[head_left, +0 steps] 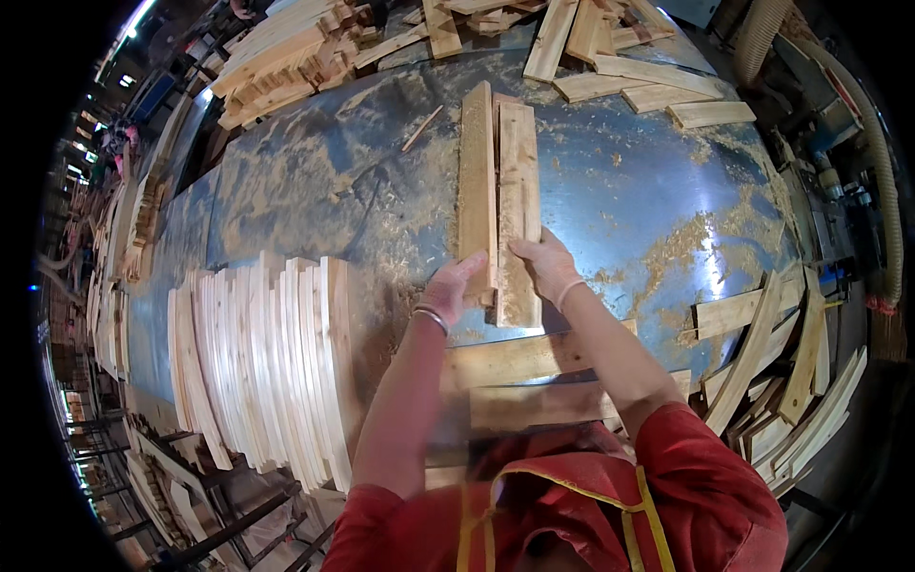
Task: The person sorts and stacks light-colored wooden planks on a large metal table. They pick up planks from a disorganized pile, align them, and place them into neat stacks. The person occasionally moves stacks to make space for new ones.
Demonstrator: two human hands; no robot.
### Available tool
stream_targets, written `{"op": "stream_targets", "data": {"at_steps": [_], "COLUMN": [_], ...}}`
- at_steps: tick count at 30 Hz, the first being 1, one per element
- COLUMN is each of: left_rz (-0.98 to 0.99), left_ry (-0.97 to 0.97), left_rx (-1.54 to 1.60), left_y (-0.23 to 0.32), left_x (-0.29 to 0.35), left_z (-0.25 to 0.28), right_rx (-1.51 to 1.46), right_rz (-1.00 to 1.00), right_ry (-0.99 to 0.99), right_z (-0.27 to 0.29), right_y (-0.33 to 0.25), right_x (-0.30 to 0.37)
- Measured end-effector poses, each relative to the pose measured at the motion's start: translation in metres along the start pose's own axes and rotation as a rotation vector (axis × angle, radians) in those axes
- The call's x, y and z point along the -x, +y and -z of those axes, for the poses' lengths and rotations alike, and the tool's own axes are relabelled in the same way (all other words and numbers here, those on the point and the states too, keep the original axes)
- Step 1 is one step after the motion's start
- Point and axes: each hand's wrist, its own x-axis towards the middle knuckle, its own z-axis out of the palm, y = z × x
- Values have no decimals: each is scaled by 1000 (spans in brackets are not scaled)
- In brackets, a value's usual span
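Observation:
My left hand (454,286), in a pale glove with a bracelet at the wrist, is closed on the near end of a wooden board (476,181) tilted up on its edge. Beside it, my right hand (548,264) grips the right side of a second wooden board (518,191), dusted with sawdust. The two boards run lengthwise away from me, side by side with a narrow dark gap between them. Part of another piece of wood shows in that gap at the far end. My fingers under the boards are hidden.
A metal table (381,210) strewn with sawdust lies beneath. Upright boards (267,362) stand in a row at left. Two flat boards (524,357) lie near my body. Stacked planks (286,52) and loose offcuts (658,81) fill the far side; more boards (772,353) lean at right.

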Motion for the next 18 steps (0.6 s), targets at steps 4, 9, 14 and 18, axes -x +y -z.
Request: {"op": "stream_targets", "data": {"at_steps": [4, 9, 14, 18], "left_rz": [-18, -226, -206, -455], "left_ry": [-44, 433, 621, 588], "left_rx": [265, -454, -900, -1408], "left_y": [-4, -19, -61, -98], "left_x": [42, 160, 280, 316], "left_z": [49, 105, 138, 177], "right_rx": [-199, 304, 828, 1030], "right_rz": [-95, 107, 91, 109], "right_ry": [23, 30, -16, -322], "right_z": [-16, -45, -150, -218], "right_y": [-27, 21, 109, 171], "right_x": [65, 117, 186, 218]}}
